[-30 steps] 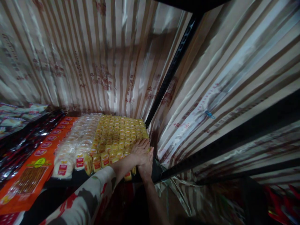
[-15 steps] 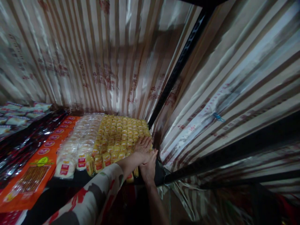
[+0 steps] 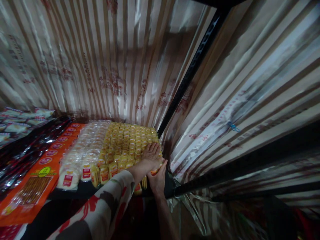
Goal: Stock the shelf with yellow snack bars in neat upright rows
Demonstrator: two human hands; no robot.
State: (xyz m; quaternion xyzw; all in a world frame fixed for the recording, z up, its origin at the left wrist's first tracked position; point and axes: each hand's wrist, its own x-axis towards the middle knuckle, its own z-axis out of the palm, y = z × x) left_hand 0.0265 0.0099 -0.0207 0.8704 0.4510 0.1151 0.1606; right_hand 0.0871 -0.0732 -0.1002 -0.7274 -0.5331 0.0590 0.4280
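Rows of small yellow snack packs [image 3: 122,143] stand close together on a dark shelf. Over their near right corner lies my left hand [image 3: 150,155], palm down with fingers stretched forward on the packs. Just below it, my right hand [image 3: 157,180] is curled around a small yellow-and-red snack pack [image 3: 154,172] at the shelf's front edge. The two hands nearly touch, and my left wrist hides part of the front row. A few packs [image 3: 138,189] at the front edge show beneath my left forearm.
Left of the yellow packs lie clear-wrapped white round snacks [image 3: 70,176], orange bags [image 3: 41,186], dark shiny packs [image 3: 25,156] and pale packets [image 3: 17,123]. A black metal post [image 3: 190,76] rises behind the right corner. Striped plastic sheeting [image 3: 120,60] hangs behind, with a blue tie [image 3: 233,126].
My left hand has drawn slightly back from my right hand. The red-and-yellow pack in my right hand now shows between them. The goods on the shelf look the same.
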